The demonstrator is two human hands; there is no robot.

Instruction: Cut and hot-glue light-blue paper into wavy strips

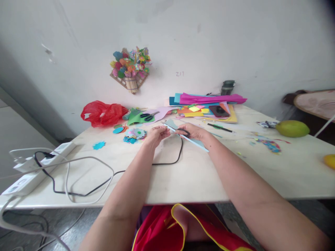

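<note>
The pale blue paper (198, 144) slants above the middle of the worktop (183, 184), between the left hand (159, 135) and the right hand (195, 131). The left fingers are pinched together, apparently on its far end; the right fingers curl round black-handled scissors (186, 132), blades pointing away to the left. With the left fingertips so near those blades, I'd say a slipping sheet could mean a nick or a crooked cut. The black cable (167, 164) below might catch a wrist. Counting outward: one second pair of scissors (148, 117), one red bag (104, 114), one pen (221, 128), one phone (219, 111), one green fruit (292, 128), one lone blue cutout (98, 145); the piled cutouts (134, 135) overlap too much to count.
</note>
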